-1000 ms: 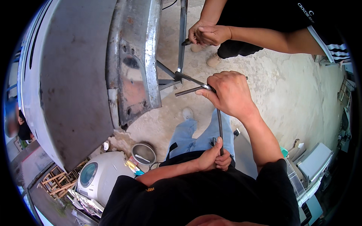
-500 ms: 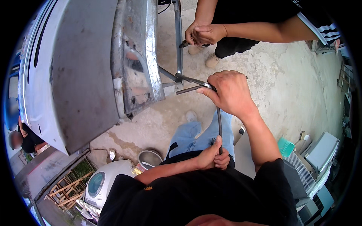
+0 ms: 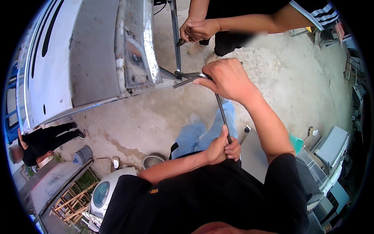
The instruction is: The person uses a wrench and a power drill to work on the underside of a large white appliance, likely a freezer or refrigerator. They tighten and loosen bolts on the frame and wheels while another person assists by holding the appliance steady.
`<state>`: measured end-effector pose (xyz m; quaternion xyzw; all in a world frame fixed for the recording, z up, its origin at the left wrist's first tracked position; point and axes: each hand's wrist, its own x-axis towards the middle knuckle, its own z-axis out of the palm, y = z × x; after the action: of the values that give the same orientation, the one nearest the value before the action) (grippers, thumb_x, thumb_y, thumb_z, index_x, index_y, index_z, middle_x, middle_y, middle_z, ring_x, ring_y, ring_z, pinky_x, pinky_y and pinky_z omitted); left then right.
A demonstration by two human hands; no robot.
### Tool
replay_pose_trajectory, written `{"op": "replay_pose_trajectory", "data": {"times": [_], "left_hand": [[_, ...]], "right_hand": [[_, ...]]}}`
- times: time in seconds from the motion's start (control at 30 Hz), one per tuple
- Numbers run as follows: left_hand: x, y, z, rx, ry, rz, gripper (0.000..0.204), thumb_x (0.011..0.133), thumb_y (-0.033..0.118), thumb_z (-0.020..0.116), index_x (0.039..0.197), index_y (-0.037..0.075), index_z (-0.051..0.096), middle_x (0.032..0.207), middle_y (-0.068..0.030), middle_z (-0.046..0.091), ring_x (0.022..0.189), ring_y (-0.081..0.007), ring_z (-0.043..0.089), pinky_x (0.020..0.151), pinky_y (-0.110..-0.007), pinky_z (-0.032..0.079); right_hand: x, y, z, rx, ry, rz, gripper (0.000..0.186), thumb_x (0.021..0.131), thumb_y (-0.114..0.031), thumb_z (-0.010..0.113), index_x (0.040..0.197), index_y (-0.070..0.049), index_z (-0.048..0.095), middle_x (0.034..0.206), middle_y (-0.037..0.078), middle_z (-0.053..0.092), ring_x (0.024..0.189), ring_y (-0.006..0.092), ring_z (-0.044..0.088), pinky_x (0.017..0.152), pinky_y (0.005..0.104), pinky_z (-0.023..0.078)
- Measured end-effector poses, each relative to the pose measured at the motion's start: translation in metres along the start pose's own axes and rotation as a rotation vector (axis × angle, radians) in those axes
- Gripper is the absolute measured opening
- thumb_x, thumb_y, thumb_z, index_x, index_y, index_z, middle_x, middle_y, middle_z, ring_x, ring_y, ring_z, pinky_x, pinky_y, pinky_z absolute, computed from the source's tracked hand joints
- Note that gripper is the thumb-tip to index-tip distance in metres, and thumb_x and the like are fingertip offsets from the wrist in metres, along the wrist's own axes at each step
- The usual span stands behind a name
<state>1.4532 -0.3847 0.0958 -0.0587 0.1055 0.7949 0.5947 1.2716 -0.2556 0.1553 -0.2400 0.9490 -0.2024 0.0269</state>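
My right hand is closed around a dark bent metal bar where it meets a shorter straight rod. The far end of the bent bar reaches the foot of a grey metal strut; whether it hooks onto it, I cannot tell. From under my right hand the bar runs down toward my body. My left hand wraps its lower end, thumb along it. Across from me, another person's hands are closed together at the strut, by a small dark piece.
A large white and grey metal body with a worn frame corner fills the upper left. Below stand a white washing machine, a metal basin and wooden slats. Panels and a wire rack lie right. Another person is far left.
My view has shifted, so more ground and the person at far left show. Both my hands keep their hold on the bar, which slants a little more. The other person's hands stay at the strut.
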Motion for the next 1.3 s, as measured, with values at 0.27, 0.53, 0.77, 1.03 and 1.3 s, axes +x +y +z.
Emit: {"op": "replay_pose_trajectory", "data": {"times": [0.27,0.53,0.77,1.03,1.3], "left_hand": [[0.026,0.001,-0.012,0.196,0.164,0.036,0.081,0.095,0.078,0.008,0.082,0.008,0.047,0.079,-0.0076,0.052,0.091,-0.0275,0.055,0.094,-0.041,0.041],[0.053,0.0,-0.039,0.705,0.379,0.086,0.036,0.109,0.034,0.041,0.102,0.003,0.057,0.097,-0.0094,0.062,0.098,-0.0183,0.059,0.092,-0.034,0.046],[0.056,-0.001,-0.069,1.146,0.697,0.019,0.024,0.103,0.023,0.055,0.113,0.001,0.059,0.104,-0.0076,0.067,0.101,-0.0152,0.061,0.092,-0.032,0.048],[-0.003,0.075,-0.148,0.866,1.149,0.104,0.036,0.101,0.029,0.059,0.123,0.0,0.058,0.109,-0.0121,0.069,0.102,-0.0196,0.066,0.089,-0.033,0.05],[0.011,0.128,-0.209,0.994,1.691,0.38,0.051,0.095,0.041,0.067,0.119,-0.003,0.059,0.108,-0.0142,0.068,0.086,-0.0196,0.069,0.073,-0.033,0.055]], "right_hand": [[0.005,0.026,-0.014,0.044,-0.113,-0.143,0.041,0.087,-0.04,0.07,0.071,-0.003,0.06,0.065,0.014,0.058,0.07,0.0386,0.06,0.062,0.0467,0.046],[-0.007,0.047,-0.041,0.117,-0.105,-0.156,0.031,0.084,-0.031,0.074,0.074,-0.004,0.065,0.066,0.014,0.061,0.068,0.038,0.062,0.062,0.0466,0.048],[-0.083,0.084,-0.035,0.263,-0.11,0.014,0.03,0.087,-0.03,0.07,0.073,-0.004,0.062,0.07,0.015,0.061,0.071,0.0374,0.062,0.064,0.0464,0.048],[-0.182,0.122,0.054,0.264,-0.149,0.311,0.029,0.089,-0.027,0.069,0.075,-0.003,0.059,0.074,0.014,0.063,0.073,0.0351,0.063,0.064,0.0455,0.049],[-0.246,0.136,0.104,0.394,-0.062,0.556,0.031,0.09,-0.027,0.069,0.074,-0.003,0.058,0.072,0.013,0.061,0.069,0.0344,0.062,0.061,0.0456,0.048]]}}
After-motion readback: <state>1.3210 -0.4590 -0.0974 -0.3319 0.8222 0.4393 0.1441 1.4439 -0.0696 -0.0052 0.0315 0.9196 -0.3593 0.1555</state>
